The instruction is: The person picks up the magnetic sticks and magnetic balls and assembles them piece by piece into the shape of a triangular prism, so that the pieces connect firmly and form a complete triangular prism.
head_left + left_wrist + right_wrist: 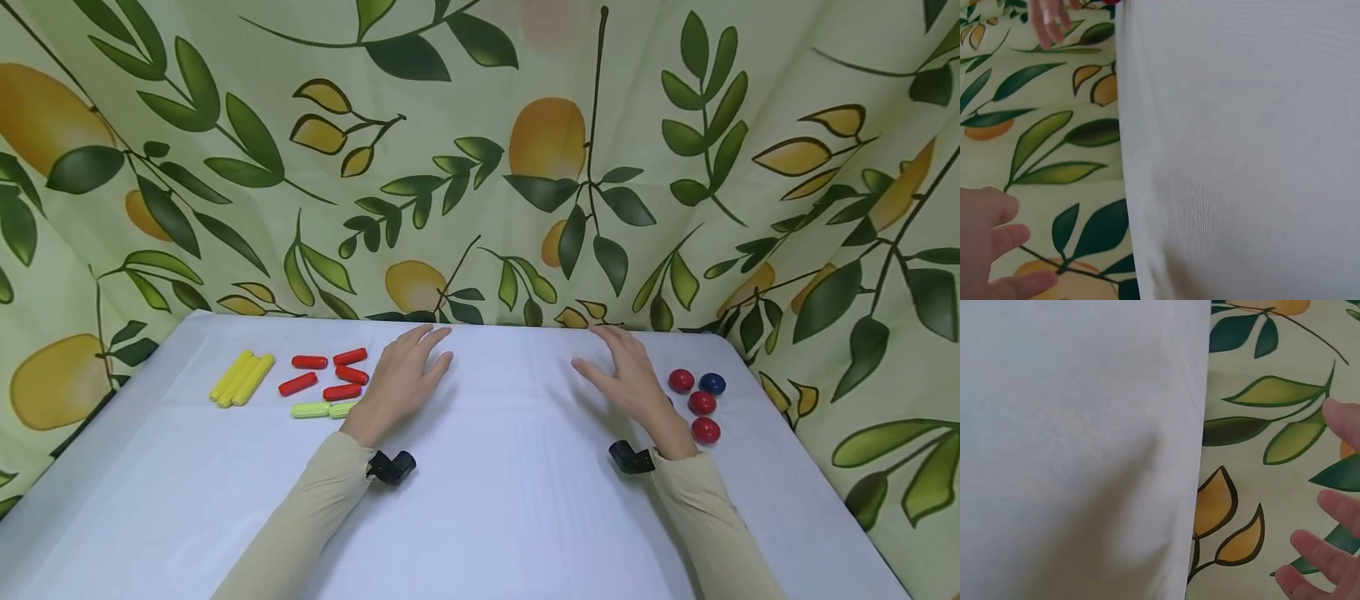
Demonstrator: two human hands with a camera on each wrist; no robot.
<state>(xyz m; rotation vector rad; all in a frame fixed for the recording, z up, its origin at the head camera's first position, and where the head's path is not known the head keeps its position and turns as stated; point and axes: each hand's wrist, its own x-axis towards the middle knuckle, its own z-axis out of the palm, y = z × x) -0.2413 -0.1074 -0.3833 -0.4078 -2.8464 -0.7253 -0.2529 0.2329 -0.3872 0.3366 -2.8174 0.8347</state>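
Observation:
My left hand [400, 377] is held over the white table with fingers extended and nothing in its grasp. Just left of it lie several short red sticks [297, 384], and two light green ribbed pieces [311, 410] are partly covered by the wrist. Yellow sticks [242, 377] lie side by side farther left. My right hand [627, 373], thumb spread from the fingers, holds nothing either. To its right sit three red balls [702, 403] and a dark blue ball [712, 383]. In the right wrist view, fingers [1316, 562] of the right hand appear at the right edge.
A white cloth [487, 500] covers the table. Behind it and along both sides hangs a curtain [465, 225] printed with leaves and orange fruit. A small black camera is strapped at the left wrist [392, 467], another at the right wrist [631, 457].

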